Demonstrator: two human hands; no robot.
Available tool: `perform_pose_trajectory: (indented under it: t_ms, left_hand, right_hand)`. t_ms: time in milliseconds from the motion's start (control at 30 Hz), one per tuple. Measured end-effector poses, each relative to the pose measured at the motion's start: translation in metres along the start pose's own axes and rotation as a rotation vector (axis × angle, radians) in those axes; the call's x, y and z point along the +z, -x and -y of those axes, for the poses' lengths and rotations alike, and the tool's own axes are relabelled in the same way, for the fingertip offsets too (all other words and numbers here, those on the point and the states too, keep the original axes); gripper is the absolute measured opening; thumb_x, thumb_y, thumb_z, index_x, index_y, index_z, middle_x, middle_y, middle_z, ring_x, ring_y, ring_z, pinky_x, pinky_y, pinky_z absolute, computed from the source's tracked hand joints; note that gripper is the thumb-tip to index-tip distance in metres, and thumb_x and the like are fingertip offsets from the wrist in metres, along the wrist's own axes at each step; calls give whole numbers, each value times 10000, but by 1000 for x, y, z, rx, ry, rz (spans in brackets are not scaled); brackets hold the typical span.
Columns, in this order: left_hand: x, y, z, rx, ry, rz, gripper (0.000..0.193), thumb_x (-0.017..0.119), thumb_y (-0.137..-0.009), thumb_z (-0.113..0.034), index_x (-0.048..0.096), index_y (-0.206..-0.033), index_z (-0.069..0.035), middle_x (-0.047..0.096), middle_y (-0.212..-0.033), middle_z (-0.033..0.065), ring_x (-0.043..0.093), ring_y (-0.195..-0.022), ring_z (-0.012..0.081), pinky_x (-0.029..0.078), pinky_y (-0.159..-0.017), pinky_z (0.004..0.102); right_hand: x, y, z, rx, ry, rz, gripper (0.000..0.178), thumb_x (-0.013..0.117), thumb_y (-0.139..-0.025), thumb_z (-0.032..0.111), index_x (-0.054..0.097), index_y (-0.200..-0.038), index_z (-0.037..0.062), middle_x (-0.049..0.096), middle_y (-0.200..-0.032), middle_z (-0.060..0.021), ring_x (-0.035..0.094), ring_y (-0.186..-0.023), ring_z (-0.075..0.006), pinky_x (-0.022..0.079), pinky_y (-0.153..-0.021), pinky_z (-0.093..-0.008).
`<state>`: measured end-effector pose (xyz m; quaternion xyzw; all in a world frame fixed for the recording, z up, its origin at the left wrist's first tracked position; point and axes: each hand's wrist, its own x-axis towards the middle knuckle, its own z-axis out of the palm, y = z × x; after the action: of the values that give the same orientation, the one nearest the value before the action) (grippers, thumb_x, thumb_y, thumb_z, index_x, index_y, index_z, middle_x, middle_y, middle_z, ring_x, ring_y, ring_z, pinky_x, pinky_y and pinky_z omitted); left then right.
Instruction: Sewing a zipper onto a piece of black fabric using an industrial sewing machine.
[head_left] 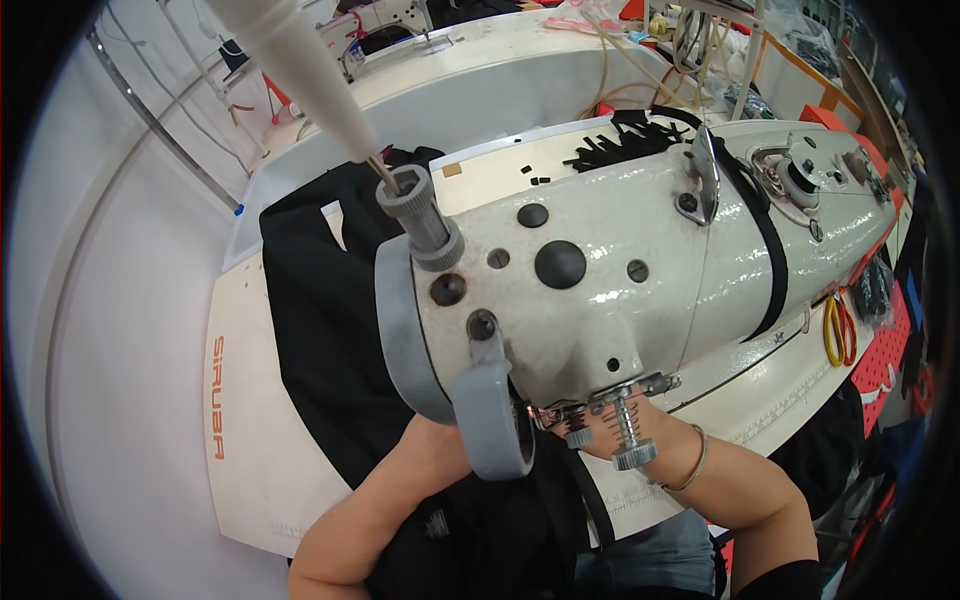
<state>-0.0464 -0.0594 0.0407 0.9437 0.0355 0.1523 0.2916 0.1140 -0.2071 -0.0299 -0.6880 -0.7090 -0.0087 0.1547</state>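
Observation:
A cream industrial sewing machine (600, 240) fills the middle of the view and covers the sewing area below its head. Black fabric (330, 330) lies on the table left of the machine and runs under it to my lap. My left hand (442, 445) reaches in beneath the machine's left end, over the fabric, its fingers hidden. From the right, my right hand (605, 430) goes in behind the spring tension knob (633, 445); its fingers are hidden too. A narrow black strip (592, 495) hangs over the table's front edge between my forearms.
Yellow- and red-handled scissors (840, 330) lie right of the machine. Short black strips (635, 142) are heaped behind it. A white thread-stand post (290, 70) rises at the upper left. The cream sewing table (250, 400) ends near a white wall (110, 350).

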Motion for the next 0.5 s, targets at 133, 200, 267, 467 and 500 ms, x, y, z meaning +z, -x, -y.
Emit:
perform_pose_trajectory:
  t_ms: [133,200,267,467,500]
  left_hand:
    - [0,3,4,147,-141,-19,226,645,-770,-68,599,-986,-23,590,-921,114,597,-884,277,490,-778,388]
    - [2,4,5,131,-139,-26,213,648,-744,-67,616,-951,-30,593,-921,113,599,-879,270,491,-772,392]
    - [2,7,9,175,-215,-4,221,650,-756,-65,610,-969,-25,593,-918,110,600,-869,268,492,-769,388]
    - [5,13,12,118,-96,11,263,658,-798,-53,582,-1043,4,602,-944,111,608,-869,260,494,-765,373]
    - [5,13,12,136,-105,1,277,660,-802,-50,574,-1058,12,606,-958,116,612,-875,257,495,-761,368]
  right_hand:
    - [2,0,2,-30,-38,-98,345,418,-833,291,469,-1116,101,481,-1192,-75,516,-1114,-241,440,-951,-407]
    - [5,-1,3,-46,-61,-146,307,441,-794,266,486,-1048,99,495,-1134,-69,531,-1073,-240,450,-924,-409]
    - [6,-1,4,-60,-81,-193,270,465,-756,242,504,-980,96,509,-1075,-63,547,-1032,-239,460,-897,-411]
    - [13,-2,6,-95,-136,-337,157,534,-641,167,558,-774,87,552,-900,-46,593,-909,-236,491,-816,-417]
    - [14,-3,6,-101,-145,-363,139,545,-622,155,567,-740,86,559,-870,-43,601,-888,-236,496,-803,-418]
